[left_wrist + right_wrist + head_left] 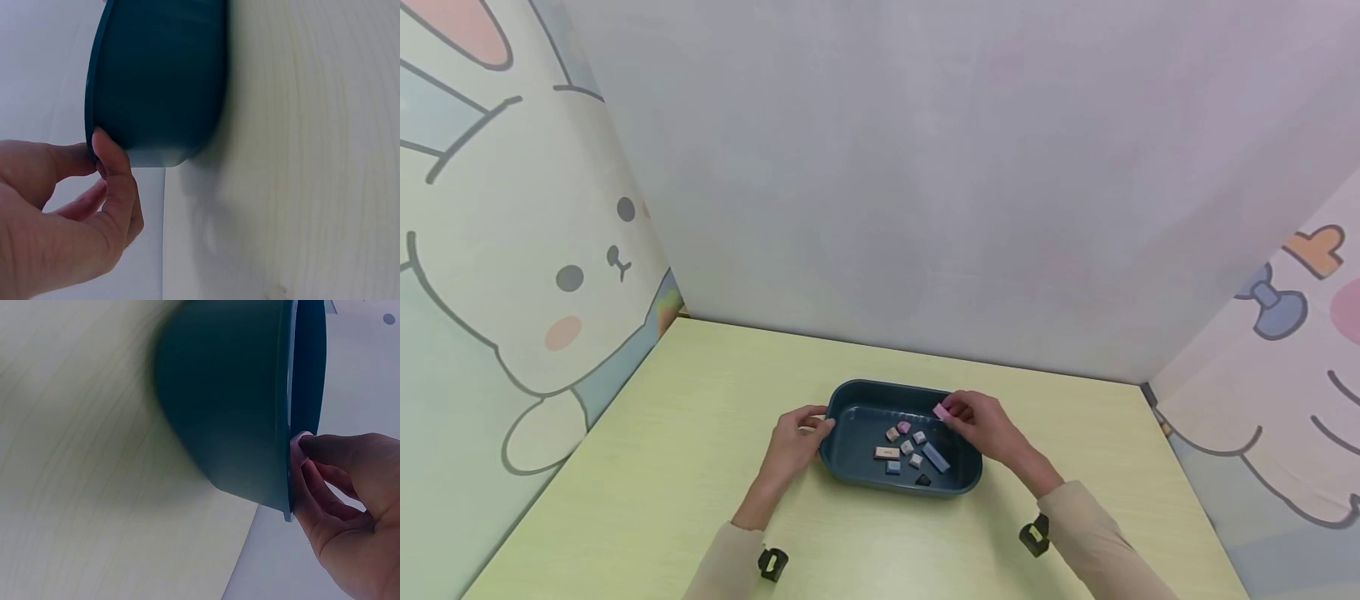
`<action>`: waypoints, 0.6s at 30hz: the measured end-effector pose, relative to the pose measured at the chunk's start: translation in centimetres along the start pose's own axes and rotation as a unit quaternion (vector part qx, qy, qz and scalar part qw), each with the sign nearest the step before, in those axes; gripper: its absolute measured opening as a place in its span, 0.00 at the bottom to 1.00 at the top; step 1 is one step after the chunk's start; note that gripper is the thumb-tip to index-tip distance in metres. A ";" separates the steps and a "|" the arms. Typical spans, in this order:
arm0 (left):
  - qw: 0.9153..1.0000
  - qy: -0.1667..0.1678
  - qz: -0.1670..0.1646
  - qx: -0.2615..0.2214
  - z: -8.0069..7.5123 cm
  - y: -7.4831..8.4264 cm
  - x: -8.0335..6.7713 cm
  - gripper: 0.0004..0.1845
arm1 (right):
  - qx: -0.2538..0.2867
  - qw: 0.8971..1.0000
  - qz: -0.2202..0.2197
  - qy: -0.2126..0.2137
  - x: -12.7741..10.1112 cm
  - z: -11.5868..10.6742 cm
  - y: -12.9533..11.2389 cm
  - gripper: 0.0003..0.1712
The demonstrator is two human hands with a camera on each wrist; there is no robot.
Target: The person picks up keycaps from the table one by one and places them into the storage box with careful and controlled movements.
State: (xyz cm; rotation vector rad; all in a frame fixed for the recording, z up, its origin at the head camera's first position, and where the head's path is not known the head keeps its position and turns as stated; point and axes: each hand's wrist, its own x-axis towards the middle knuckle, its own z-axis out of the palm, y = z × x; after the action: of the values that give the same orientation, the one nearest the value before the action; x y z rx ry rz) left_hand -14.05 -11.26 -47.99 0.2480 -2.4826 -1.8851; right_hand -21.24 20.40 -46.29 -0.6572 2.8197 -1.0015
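Observation:
A dark teal basin [857, 477] with rounded corners stands on the table. My left hand [793, 440] pinches its left rim between thumb and fingers, as the left wrist view also shows at the hand [81, 212]. Over the basin's right back corner, my right hand [985, 423] pinches a small pink block [942, 412] between thumb and fingertips. Inside the basin lie a blue bar [936, 457], a peach-coloured bar [887, 453], a blue block [892, 467], a pink piece [904, 427], a black piece [922, 480] and several small pale cubes.
The basin sits on a pale yellow-green table [700, 417]. A plain light curtain [910, 183] hangs behind the table, and cartoon-printed panels [535, 250] flank it on both sides. Each forearm carries a small black device near the wrist.

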 end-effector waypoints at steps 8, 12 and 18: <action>1.000 0.000 -0.001 -0.002 0.0 0.2 -0.1 0.15 | -0.009 1.000 -0.007 -0.010 0.5 0.6 -0.1 0.09; 1.000 0.000 0.004 -0.003 0.1 0.0 0.0 0.15 | -0.010 1.000 -0.013 -0.018 0.7 0.8 -0.2 0.08; 1.000 0.000 0.007 -0.006 0.2 -0.2 0.1 0.15 | -0.013 0.999 -0.027 -0.029 0.9 1.3 -0.1 0.07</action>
State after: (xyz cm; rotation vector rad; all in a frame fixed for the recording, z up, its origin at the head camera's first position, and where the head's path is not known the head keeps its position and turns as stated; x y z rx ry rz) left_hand -14.11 -11.14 -48.28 0.2296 -2.4659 -1.8949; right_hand -21.78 19.18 -47.18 -0.7571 2.7824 -0.9401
